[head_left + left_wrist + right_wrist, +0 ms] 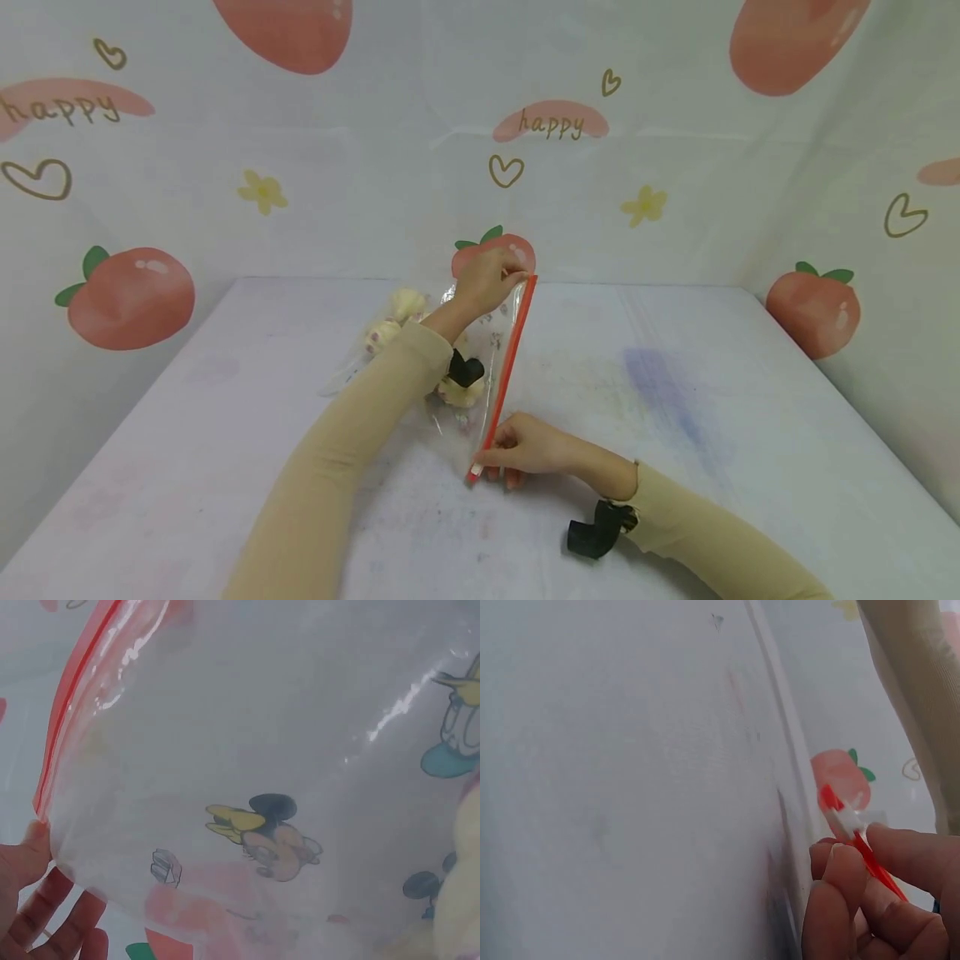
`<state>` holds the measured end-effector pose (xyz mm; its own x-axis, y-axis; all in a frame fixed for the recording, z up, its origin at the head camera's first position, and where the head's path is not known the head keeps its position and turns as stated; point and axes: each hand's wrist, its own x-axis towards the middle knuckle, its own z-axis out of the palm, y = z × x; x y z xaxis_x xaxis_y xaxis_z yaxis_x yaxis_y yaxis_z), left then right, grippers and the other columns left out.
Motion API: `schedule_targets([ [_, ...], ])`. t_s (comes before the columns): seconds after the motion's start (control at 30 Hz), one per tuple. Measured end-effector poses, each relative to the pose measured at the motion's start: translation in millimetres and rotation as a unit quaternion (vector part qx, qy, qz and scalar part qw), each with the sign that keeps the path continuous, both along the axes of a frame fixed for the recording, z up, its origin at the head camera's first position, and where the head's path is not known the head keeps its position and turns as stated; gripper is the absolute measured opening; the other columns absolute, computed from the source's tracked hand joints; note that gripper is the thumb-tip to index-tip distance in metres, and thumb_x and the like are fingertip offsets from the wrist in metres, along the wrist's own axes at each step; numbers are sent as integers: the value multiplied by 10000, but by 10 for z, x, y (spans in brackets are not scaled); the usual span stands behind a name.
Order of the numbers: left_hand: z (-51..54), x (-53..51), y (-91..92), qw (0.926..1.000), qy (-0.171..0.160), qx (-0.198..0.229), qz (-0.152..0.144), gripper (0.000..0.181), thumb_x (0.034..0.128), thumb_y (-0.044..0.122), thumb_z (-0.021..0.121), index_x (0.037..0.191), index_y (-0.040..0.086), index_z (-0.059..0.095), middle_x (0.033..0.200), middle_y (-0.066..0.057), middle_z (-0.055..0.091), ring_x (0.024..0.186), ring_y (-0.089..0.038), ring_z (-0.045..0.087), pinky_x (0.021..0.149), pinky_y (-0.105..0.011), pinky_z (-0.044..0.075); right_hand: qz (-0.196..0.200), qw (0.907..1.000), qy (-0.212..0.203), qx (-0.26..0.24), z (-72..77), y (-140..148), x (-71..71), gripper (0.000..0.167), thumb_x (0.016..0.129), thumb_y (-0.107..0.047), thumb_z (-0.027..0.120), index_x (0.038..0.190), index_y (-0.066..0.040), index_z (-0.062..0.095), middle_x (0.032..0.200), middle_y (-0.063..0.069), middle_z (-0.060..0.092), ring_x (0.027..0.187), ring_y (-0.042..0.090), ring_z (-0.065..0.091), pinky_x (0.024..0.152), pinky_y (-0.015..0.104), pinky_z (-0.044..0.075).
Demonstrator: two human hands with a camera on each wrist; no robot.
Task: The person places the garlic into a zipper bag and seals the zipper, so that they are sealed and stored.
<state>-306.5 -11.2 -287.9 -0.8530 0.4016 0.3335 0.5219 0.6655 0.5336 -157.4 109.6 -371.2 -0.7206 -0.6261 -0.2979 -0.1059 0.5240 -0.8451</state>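
A clear zip bag [491, 342] printed with cartoon figures stands tilted on the table, its red zip strip [513, 358] running from upper right down to the front. My left hand [486, 279] pinches the bag's far top corner; the left wrist view shows thumb and fingers on that corner below the red strip [64, 712]. At the near end, my right hand [528, 446] pinches the strip beside a small white slider [845, 820]. Pale garlic bulbs [461, 392] show in the bag's lower part, partly hidden by the left forearm.
More pale bulbs [382, 335] in clear plastic lie left of the left forearm. A black wrist mount [596, 533] hangs from the right cuff. The white table [675, 500] meets a patterned cloth backdrop [420, 183] behind.
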Motion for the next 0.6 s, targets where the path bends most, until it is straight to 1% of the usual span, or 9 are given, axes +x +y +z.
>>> schedule_targets([
  [0.13, -5, 34, 15, 9999, 26, -75, -137, 188, 912, 231, 609, 971, 99, 730, 947, -43, 706, 866, -191, 628, 793, -299, 509, -122, 9999, 29, -4, 18, 36, -36, 246, 891, -233, 627, 788, -14, 672, 572, -39, 561, 479, 63, 523, 512, 205, 451],
  [0.23, 2, 63, 30, 9998, -125, -70, -165, 197, 915, 229, 606, 999, 98, 727, 965, -41, 707, 862, -192, 624, 770, -289, 507, -200, 9998, 37, -64, 44, 46, -46, 233, 887, -221, 629, 816, -2, 667, 588, -41, 566, 489, 66, 527, 521, 214, 455],
  [0.33, 1, 81, 35, 9994, -257, -89, -201, 201, 921, 242, 597, 985, 99, 723, 947, -44, 701, 839, -194, 611, 725, -280, 496, -227, 9997, 50, -93, 57, 58, -58, 232, 888, -208, 628, 820, 10, 664, 595, -42, 564, 496, 64, 529, 522, 211, 457],
  [0.4, -8, 87, 33, 9991, -331, -80, -257, 204, 924, 246, 592, 992, 99, 717, 958, -43, 696, 844, -193, 605, 723, -277, 496, -249, 9996, 61, -77, 59, 73, -72, 231, 890, -209, 625, 823, 9, 666, 608, -41, 568, 506, 67, 529, 530, 210, 459],
  [0.47, -22, 91, 23, 9987, -343, -128, -359, 213, 928, 243, 588, 1021, 92, 705, 982, -54, 688, 872, -198, 604, 754, -280, 506, -288, 9995, 123, -43, 63, 93, -90, 235, 890, -216, 627, 822, 5, 669, 621, -24, 583, 513, 76, 535, 538, 219, 465],
  [0.6, -43, 112, -29, 9971, -421, -163, -621, 251, 933, 220, 579, 1122, 74, 659, 1060, -75, 661, 950, -211, 600, 856, -303, 511, -363, 9990, 250, -27, 65, 135, -133, 242, 890, -228, 630, 818, -1, 676, 647, 32, 624, 524, 94, 554, 547, 239, 480],
])
